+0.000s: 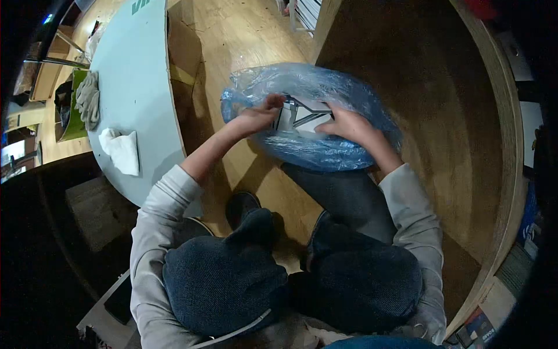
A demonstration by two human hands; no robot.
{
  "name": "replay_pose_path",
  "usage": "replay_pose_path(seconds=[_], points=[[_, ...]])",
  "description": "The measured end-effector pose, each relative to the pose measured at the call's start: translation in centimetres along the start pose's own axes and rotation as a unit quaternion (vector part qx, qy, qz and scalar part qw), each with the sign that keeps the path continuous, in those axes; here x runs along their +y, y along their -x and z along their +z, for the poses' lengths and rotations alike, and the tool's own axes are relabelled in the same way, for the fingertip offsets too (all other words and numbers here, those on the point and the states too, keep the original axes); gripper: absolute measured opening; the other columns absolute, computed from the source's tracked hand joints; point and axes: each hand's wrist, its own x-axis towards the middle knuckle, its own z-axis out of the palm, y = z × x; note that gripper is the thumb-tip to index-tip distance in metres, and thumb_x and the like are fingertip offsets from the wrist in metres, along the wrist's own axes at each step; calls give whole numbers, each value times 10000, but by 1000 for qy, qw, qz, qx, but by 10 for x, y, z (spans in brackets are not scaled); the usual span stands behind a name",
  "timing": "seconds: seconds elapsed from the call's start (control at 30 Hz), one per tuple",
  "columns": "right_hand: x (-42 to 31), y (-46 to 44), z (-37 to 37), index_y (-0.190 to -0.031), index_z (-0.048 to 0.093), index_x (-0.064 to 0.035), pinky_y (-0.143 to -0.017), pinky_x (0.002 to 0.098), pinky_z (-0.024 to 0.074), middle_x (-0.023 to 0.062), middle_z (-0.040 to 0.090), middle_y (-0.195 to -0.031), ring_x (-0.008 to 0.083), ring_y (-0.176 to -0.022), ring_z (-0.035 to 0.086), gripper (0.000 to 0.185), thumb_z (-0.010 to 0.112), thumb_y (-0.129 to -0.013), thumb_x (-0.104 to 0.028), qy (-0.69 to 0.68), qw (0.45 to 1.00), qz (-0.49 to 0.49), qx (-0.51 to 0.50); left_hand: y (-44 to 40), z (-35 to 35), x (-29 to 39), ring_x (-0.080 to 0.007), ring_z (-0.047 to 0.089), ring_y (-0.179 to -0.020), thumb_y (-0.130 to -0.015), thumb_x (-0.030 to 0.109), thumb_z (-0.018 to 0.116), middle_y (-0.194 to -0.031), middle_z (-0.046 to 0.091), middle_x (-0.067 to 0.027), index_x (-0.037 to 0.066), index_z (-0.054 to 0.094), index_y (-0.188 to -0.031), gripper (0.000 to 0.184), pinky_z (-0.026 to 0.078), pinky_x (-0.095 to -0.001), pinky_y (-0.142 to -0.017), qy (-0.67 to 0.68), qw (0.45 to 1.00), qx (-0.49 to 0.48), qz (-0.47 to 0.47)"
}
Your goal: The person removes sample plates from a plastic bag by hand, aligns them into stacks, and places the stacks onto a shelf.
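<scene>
A crumpled, see-through blue plastic bag lies in front of my legs with its mouth open upward. In its opening sits a flat white item with dark angular lines, perhaps a box; its lower part is hidden in the bag. My right hand grips the item's right side, thumb on top and fingers along the far edge. At the item's left edge is my left hand, fingers loosely bent and partly spread; whether they touch the item or only the bag I cannot tell.
To the left stands a pale blue-grey curved board or tabletop with a white cloth and grey gloves on it. A cardboard edge runs beside it. On the right is a large wooden panel. Wooden flooring lies beyond.
</scene>
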Motion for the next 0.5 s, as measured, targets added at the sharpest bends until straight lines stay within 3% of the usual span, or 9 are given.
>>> replay_pose_path(seconds=[0.03, 0.1, 0.17, 0.2, 0.27, 0.3, 0.4, 0.43, 0.5], points=[[4, -2, -1, -1223, 405, -27, -885, 354, 392, 213, 519, -1134, 317, -1031, 520, 650, 674, -691, -287, -1, 1000, -19, 16, 2, 1, 4, -201, 517, -984, -816, 225, 580, -1064, 556, -88, 40, 462, -1196, 438, 396, -294, -878, 0, 1000, 0, -1], [5, -8, -6, -1222, 405, -29, -881, 360, 395, 214, 516, -1141, 323, -1030, 521, 640, 668, -699, -288, -2, 999, -37, 31, 9, 7, 19, -217, 509, -1000, -806, 207, 588, -1095, 540, -100, 38, 450, -1208, 457, 384, -288, -898, -142, 989, -21, 27], [-6, -11, -23, -1227, 405, -37, -889, 366, 389, 210, 509, -1151, 329, -1044, 511, 626, 663, -710, -281, 5, 998, 60, -16, 14, 22, 25, -224, 505, -1008, -801, 198, 592, -1111, 532, -105, 37, 444, -1215, 468, 378, -285, -908, -210, 977, -33, 37], [-9, -13, -28, -1229, 406, -41, -892, 368, 386, 209, 506, -1157, 332, -1051, 506, 620, 660, -716, -277, 11, 993, 108, -39, 14, 32, 25, -237, 501, -1013, -796, 193, 593, -1125, 520, -112, 42, 440, -1221, 476, 382, -295, -903, -238, 969, -5, 72], [-5, -13, -31, -1234, 404, -43, -901, 368, 378, 211, 497, -1167, 330, -1065, 495, 620, 662, -717, -270, 28, 992, 109, -51, 16, 46, 24, -264, 494, -1021, -786, 183, 595, -1152, 497, -125, 51, 430, -1234, 495, 390, -314, -893, -292, 945, 50, 140], [-3, -13, -33, -1238, 403, -46, -910, 368, 370, 213, 488, -1177, 329, -1079, 484, 621, 664, -719, -262, 45, 991, 108, -58, 16, 46, 20, -264, 494, -1021, -786, 183, 595, -1152, 497, -125, 51, 430, -1234, 495, 390, -314, -893, -291, 945, 51, 140], [-2, -10, -32, -1232, 403, -49, -924, 369, 365, 209, 481, -1182, 326, -1094, 471, 614, 669, -718, -253, 97, 991, 70, -58, 15, 37, 14, -298, 485, -1025, -802, 209, 574, -1169, 474, -128, 53, 464, -1178, 422, 407, -357, -847, -348, 900, 6, 263], [-2, -8, -27, -1222, 406, -48, -929, 370, 367, 203, 483, -1177, 325, -1094, 469, 606, 672, -716, -251, 127, 990, 33, -51, 13, 35, 14, -298, 485, -1025, -802, 209, 574, -1169, 474, -128, 53, 464, -1178, 422, 407, -357, -847, -347, 900, 4, 263], [7, -9, -15, -1211, 408, -48, -934, 371, 368, 196, 486, -1172, 324, -1095, 467, 599, 675, -714, -249, 156, 987, -2, -48, 9, 29, 17, -296, 496, -998, -816, 228, 555, -1133, 491, -128, 59, 488, -1120, 354, 414, -365, -814, -308, 936, 3, 168]])
